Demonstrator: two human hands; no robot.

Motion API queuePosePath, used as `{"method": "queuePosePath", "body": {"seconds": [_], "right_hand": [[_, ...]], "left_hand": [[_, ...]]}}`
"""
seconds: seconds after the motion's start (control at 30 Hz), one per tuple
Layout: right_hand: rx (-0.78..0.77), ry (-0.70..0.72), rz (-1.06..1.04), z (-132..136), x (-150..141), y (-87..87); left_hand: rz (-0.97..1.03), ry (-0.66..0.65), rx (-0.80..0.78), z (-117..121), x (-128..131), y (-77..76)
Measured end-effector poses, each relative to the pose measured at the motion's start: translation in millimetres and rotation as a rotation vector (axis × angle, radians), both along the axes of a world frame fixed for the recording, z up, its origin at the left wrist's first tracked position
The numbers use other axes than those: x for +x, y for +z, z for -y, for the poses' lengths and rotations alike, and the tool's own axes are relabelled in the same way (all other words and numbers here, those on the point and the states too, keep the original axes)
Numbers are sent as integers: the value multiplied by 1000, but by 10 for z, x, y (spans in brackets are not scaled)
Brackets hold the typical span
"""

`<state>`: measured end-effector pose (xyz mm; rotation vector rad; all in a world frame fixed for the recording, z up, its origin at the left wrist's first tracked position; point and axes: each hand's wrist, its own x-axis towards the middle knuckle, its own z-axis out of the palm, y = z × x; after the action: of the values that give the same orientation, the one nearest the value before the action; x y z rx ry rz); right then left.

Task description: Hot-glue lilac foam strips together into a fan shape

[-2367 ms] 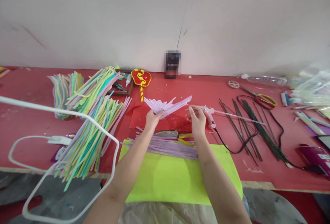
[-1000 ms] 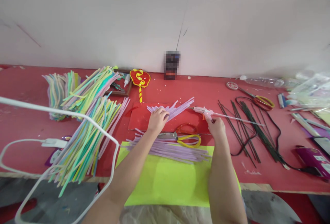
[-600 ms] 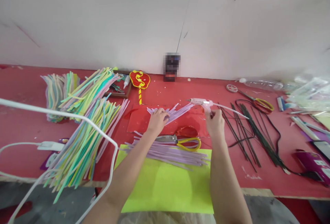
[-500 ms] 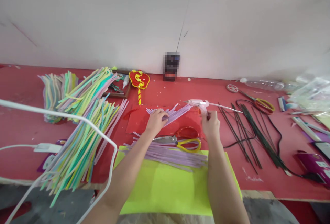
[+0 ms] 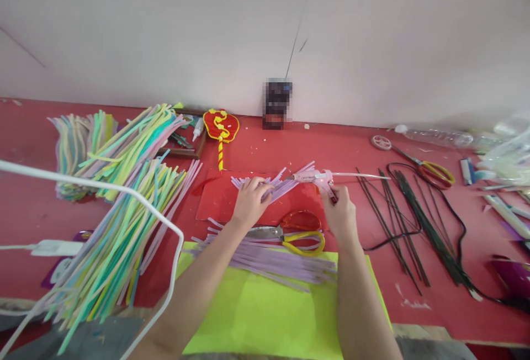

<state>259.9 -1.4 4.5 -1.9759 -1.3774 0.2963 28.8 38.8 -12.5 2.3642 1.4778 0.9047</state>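
Observation:
My left hand [image 5: 252, 201] is curled over the middle of a fanned bunch of purple pipe cleaners [image 5: 284, 188], holding it on a red board [image 5: 215, 200]. My right hand [image 5: 340, 213] is closed round the handle of a pink hot glue gun [image 5: 311, 178]. Its nozzle points left and lies over the bunch, close to my left fingertips; whether it touches cannot be made out. A clear glue stick [image 5: 360, 175] sticks out of its back. Nearer to me lie scissors [image 5: 304, 242] with red and yellow handles, on more loose purple pipe cleaners [image 5: 281, 265].
A yellow-green sheet [image 5: 265, 316] covers the table's front edge. Pastel pipe cleaners [image 5: 124, 227] are piled on the left, behind a white tubular frame [image 5: 174, 271]. A red and yellow fan-shaped ornament [image 5: 221, 127] lies at the back. Dark green wires [image 5: 426, 222] and a second pair of scissors [image 5: 434, 173] lie right.
My right hand has taken hold of the glue gun, lifted it and brought it left over the bunch. My left hand has lowered the purple pipe cleaners onto the red board.

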Motion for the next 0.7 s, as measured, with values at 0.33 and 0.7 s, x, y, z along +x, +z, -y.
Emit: {"method": "queuePosePath", "body": {"seconds": [0.33, 0.7], "right_hand": [[-1, -14, -18, 6, -12, 18], [-10, -13, 1, 6, 11, 14]], "left_hand": [[-102, -171, -24, 49, 62, -23], [-74, -153, -67, 43, 58, -20]]}}
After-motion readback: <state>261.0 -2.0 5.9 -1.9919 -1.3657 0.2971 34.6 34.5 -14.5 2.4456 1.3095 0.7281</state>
